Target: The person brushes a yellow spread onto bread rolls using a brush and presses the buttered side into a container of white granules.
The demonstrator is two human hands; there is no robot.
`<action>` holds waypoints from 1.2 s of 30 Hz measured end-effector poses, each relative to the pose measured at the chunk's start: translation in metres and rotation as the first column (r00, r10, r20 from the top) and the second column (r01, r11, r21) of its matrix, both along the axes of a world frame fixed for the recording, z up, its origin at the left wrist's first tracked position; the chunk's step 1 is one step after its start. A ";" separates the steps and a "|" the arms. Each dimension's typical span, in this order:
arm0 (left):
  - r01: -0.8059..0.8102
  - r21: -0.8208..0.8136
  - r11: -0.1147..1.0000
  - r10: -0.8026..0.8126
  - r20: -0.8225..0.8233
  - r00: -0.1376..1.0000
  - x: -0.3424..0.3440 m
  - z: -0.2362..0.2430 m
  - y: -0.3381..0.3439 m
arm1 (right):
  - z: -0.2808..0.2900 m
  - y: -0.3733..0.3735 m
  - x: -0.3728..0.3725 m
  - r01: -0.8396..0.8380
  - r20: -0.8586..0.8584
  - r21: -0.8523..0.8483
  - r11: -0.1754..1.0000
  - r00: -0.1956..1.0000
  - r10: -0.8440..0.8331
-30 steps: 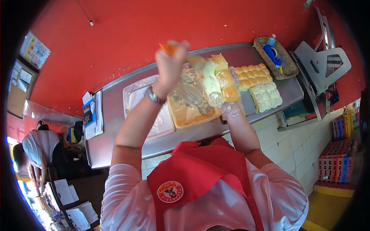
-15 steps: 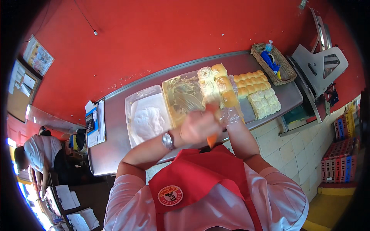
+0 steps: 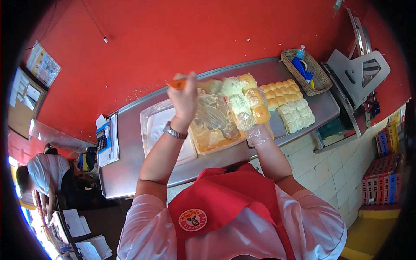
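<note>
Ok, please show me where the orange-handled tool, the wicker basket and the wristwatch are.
orange-handled tool [image 3: 178,84]: head view, on the orange handle sticking out of the left hand.
wicker basket [image 3: 321,80]: head view, on its woven right rim.
wristwatch [image 3: 174,131]: head view, on the metal band around the left wrist.

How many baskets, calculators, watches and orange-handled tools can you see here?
Wicker basket: 1
Calculator: 1
Wristwatch: 1
Orange-handled tool, gripped in the left hand: 1
Total: 4
</note>
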State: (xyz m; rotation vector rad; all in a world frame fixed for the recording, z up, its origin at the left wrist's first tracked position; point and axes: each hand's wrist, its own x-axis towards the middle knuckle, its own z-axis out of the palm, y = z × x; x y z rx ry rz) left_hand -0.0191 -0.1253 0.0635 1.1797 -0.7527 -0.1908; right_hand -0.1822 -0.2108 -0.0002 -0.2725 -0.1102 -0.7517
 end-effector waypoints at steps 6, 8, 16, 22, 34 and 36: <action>0.171 -0.087 0.981 -0.065 0.688 0.723 -0.027 -0.013 0.004 | 0.019 0.007 -0.004 -0.017 -0.009 0.147 0.989 1.000 0.018; 0.304 0.020 0.952 -0.091 0.971 0.222 -0.066 -0.008 0.036 | 0.012 0.002 -0.008 -0.036 0.013 0.079 0.996 0.999 0.035; 0.141 0.262 0.955 -0.203 0.226 0.953 0.038 0.032 -0.036 | -0.016 -0.009 -0.006 -0.163 0.062 -0.077 0.984 0.984 0.168; 0.287 0.071 0.955 -0.163 0.935 0.314 -0.014 0.003 -0.021 | -0.013 -0.005 -0.007 -0.121 0.043 -0.063 0.991 0.991 0.124; 0.221 0.136 0.966 -0.220 -0.023 0.975 0.029 0.026 -0.022 | 0.023 0.009 -0.003 -0.091 -0.058 0.042 0.995 0.994 0.093; 0.186 0.102 0.977 -0.173 -0.121 0.977 0.025 0.027 -0.026 | -0.006 -0.002 0.005 -0.082 -0.020 -0.019 0.996 0.996 0.081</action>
